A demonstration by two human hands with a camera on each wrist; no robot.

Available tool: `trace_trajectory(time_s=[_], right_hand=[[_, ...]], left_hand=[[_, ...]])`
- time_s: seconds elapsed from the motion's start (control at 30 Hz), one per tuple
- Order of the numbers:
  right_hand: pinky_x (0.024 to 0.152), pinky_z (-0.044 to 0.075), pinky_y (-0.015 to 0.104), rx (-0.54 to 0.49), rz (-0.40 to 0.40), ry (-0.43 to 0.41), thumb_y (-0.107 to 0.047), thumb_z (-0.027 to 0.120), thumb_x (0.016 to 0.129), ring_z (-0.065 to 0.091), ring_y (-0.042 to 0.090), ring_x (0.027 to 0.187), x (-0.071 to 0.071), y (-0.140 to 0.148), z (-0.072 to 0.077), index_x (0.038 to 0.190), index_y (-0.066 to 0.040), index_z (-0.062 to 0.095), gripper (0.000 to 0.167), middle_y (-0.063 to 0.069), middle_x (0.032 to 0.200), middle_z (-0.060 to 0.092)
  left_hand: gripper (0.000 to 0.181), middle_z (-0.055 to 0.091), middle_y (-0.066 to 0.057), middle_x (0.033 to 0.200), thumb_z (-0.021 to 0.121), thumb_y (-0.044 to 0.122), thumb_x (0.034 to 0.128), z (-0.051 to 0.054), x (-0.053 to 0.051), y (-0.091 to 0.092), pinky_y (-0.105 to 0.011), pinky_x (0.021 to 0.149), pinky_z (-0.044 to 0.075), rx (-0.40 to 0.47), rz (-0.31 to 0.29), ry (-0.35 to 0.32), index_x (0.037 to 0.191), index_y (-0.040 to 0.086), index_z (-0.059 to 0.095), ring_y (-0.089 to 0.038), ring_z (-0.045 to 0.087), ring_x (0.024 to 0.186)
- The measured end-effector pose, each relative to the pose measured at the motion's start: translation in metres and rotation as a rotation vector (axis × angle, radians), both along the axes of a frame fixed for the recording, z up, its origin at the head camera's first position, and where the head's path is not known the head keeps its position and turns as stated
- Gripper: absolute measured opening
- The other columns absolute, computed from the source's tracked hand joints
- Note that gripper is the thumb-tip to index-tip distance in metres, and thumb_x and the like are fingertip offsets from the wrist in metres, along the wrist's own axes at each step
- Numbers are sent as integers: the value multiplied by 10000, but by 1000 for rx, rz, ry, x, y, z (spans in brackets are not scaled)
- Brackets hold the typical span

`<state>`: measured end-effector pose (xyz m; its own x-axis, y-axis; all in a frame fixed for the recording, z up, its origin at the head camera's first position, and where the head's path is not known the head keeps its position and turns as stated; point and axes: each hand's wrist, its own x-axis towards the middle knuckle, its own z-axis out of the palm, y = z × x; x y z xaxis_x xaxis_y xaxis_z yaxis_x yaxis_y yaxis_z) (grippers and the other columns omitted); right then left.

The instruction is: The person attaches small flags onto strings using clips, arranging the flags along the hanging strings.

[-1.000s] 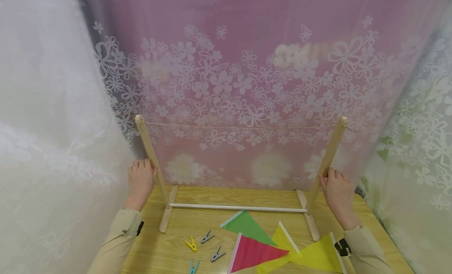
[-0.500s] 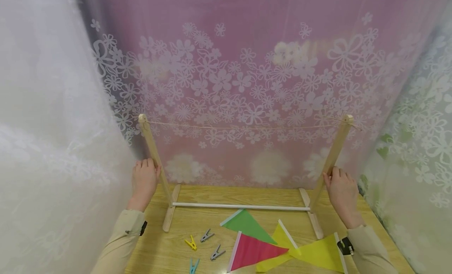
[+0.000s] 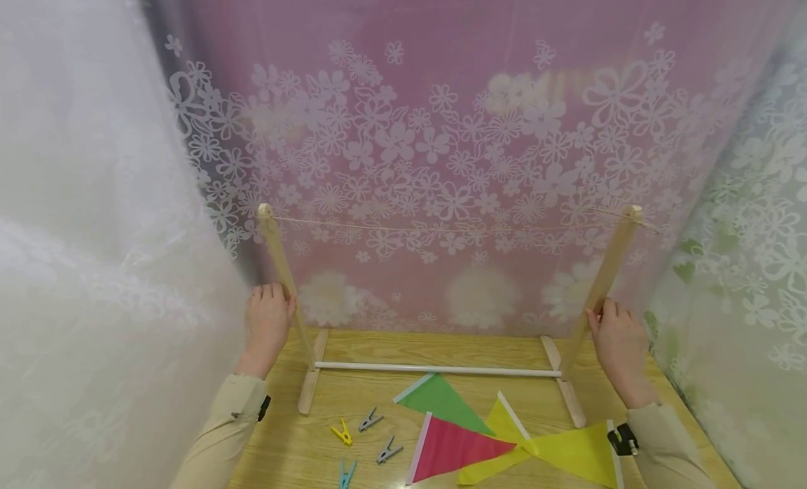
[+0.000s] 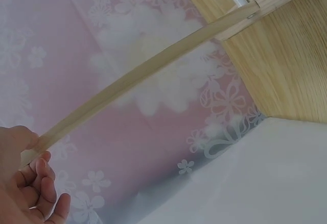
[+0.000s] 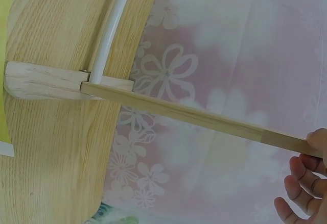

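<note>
A wooden stand has two upright posts on flat feet, joined low down by a white rod [image 3: 435, 368] and at the top by a thin string [image 3: 441, 229]. My left hand [image 3: 267, 324] pinches the left post [image 3: 281, 261] partway up; the left wrist view shows thumb and fingertips on its edges. My right hand [image 3: 621, 345] pinches the right post [image 3: 609, 268] at about the same height, also seen in the right wrist view [image 5: 309, 178]. The stand's feet rest on the table.
On the wooden table [image 3: 378, 345] lie a green pennant [image 3: 444, 405], a red pennant [image 3: 457, 447] and yellow pennants [image 3: 570, 450]. Left of them are a yellow clothespin [image 3: 342, 432], a blue clothespin [image 3: 347, 475] and grey clothespins [image 3: 388, 450]. A flowered curtain [image 3: 441, 139] hangs behind.
The whole stand has shifted a little to the right across the table, with both hands still on its posts. The pennants and clothespins have stayed where they were.
</note>
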<state>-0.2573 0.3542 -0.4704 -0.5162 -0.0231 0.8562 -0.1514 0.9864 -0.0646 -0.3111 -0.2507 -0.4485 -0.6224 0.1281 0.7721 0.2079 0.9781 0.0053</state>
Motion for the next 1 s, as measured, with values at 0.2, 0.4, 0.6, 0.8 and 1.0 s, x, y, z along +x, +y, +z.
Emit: trace_trajectory(time_s=[0.2,0.4,0.6,0.8,1.0], right_hand=[[443,398,538,-29,-10,-19,-47,791,840,492,437,531,-4,8,1,799,50,507,303,231,643,514],[444,392,545,-25,-3,-22,-33,783,840,473,446,524,-10,15,1,786,58,476,325,227,630,474],[440,374,553,-31,-3,-14,-20,785,830,456,447,499,-15,25,0,772,55,467,332,232,616,471],[446,375,568,-14,9,-8,-25,772,838,460,470,514,-16,34,0,773,57,467,322,261,635,499],[452,391,580,-50,4,-31,-4,758,857,494,480,536,-19,41,-2,787,48,485,287,247,642,507]], left_hand=[[284,594,-213,781,770,141,901,-1,-1,8,-510,797,506,-17,8,-26,861,-36,552,-429,563,822],[281,595,-209,773,773,146,900,-1,-3,17,-523,820,520,-7,8,-19,864,-35,560,-441,565,819],[283,570,-186,754,777,148,895,0,-4,25,-478,661,475,7,8,-35,854,-17,551,-406,539,780],[284,564,-171,733,788,152,886,-2,-6,32,-466,660,467,-11,2,-11,842,-11,560,-380,529,742],[314,549,-140,705,849,151,832,-3,-8,39,-434,678,471,-67,8,92,825,-1,574,-343,518,691]])
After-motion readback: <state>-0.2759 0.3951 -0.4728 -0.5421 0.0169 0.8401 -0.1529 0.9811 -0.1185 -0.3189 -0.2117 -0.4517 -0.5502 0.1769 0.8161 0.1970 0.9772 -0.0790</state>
